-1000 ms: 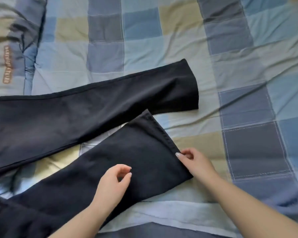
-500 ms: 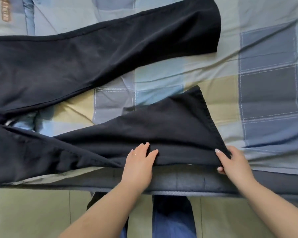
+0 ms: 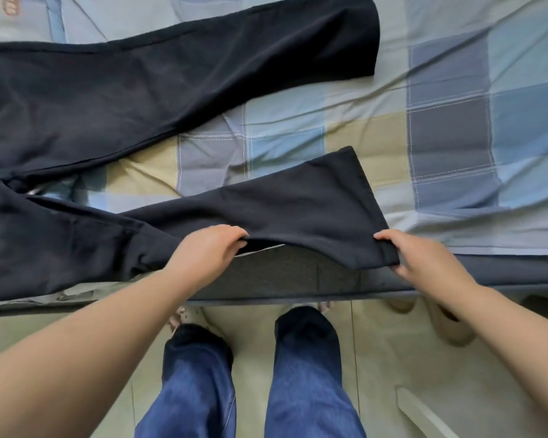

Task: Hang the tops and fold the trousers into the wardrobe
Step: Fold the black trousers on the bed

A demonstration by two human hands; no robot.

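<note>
Black trousers (image 3: 114, 99) lie spread on a checked bed, legs pointing right and splayed apart. The far leg stretches across the top of the view. The near leg (image 3: 298, 200) runs along the bed's front edge. My left hand (image 3: 206, 251) grips the near leg's lower edge about mid-calf, fingers curled over the cloth. At the leg's hem corner my right hand (image 3: 421, 257) pinches the fabric. Between the two hands the edge is lifted a little off the mattress.
The bed cover (image 3: 440, 131) is a blue, grey and beige patchwork, wrinkled at the right. The mattress's dark side (image 3: 282, 276) faces me. Below it is a pale tiled floor (image 3: 377, 358) with my jeans-clad legs (image 3: 307, 374) and a pair of slippers (image 3: 450, 324) at the right.
The view has tipped down toward the bed edge and floor. The near leg has been drawn toward me, and both hands went from touching its edge to gripping and lifting it.
</note>
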